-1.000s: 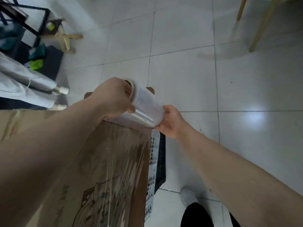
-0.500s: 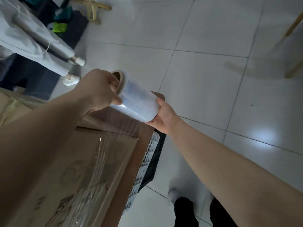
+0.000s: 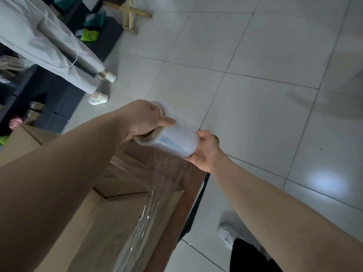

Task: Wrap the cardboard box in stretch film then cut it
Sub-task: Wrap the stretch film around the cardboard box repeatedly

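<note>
Pale floor tiles [image 3: 255,55] all round; dim light, one bright glare patch low right. Far left, another person's legs [image 3: 49,50] in light trousers, standing well apart from the work.

Box [image 3: 110,228] fills lower left, top face toward camera, film [image 3: 143,218] already lying glossy along its right side. Box seems to sit on a brown board [image 3: 176,213] over a dark crate [image 3: 193,216].

Left hand [image 3: 144,119] grips the near end of the roll [image 3: 174,138], thumb over the rim, fingers apparently in the core. Right hand [image 3: 206,149] cups the far end, fingers curled round it. Roll hangs above the box's far corner; a wrinkled sheet runs taut from it down to that corner.

Risks, as judged:
- Sheet is bunching into ropey pleats at the corner; a sharp pull round the edge could tear it or leave a narrow band instead of full cover.
- Tension going slack as the roll passes the corner would let the laid film lift and wrinkle.
- Own shoe [image 3: 227,235] sits close to the crate; stepping round could catch it and jog the box.
- Low light makes clear film hard to track, so overlaps may be missed.
</note>
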Motion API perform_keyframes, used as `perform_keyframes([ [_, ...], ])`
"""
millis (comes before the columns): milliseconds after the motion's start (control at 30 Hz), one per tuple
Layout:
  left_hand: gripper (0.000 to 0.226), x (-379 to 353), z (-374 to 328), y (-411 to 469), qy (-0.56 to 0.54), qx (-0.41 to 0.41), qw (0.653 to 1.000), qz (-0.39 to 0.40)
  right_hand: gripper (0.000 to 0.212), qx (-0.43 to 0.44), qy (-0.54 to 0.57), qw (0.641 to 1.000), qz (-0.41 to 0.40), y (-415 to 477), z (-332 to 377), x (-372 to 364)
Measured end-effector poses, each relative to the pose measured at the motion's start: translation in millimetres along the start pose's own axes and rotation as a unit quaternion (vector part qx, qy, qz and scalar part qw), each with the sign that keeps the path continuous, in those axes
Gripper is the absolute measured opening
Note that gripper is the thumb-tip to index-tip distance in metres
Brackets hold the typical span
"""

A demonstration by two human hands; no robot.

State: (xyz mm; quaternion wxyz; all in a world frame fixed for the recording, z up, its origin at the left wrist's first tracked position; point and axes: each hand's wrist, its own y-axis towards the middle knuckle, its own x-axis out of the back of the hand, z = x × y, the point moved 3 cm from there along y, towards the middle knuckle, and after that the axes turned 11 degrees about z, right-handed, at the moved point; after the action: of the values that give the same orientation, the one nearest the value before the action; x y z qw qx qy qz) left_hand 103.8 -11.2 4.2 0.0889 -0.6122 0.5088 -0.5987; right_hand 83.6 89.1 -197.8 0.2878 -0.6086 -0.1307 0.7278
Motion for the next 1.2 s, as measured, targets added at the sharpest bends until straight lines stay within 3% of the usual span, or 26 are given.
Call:
perform_keyframes([
  [100,0.043,5,4,8,0.049,-0.01,0.999,0.013,0.04,-0.022,-0.039,0.999,-0.024,15,4,-1],
  [233,0.009,22,8,19,0.088,-0.037,0.995,0.004,0.043,-0.018,-0.045,0.999,-0.014,37,16,-10],
  [533,0.044,55,16,44,-0.007,0.043,0.997,-0.066,0.047,-0.088,-0.053,0.993,0.051,82,21,-40],
  [767,0.04,66,34,51,0.025,0.087,0.993,-0.074,0.029,-0.162,-0.141,0.976,0.038,112,29,-57],
  [933,0.02,78,39,53,0.069,0.094,0.988,-0.102,0.042,-0.188,-0.145,0.97,0.055,130,29,-77],
  [1067,0.052,90,46,61,0.02,0.103,0.984,-0.146,0.039,-0.206,-0.151,0.963,0.082,145,20,-84],
  [1200,0.047,102,65,74,-0.028,0.155,0.976,-0.154,0.049,-0.233,-0.167,0.953,0.098,158,12,-89],
])
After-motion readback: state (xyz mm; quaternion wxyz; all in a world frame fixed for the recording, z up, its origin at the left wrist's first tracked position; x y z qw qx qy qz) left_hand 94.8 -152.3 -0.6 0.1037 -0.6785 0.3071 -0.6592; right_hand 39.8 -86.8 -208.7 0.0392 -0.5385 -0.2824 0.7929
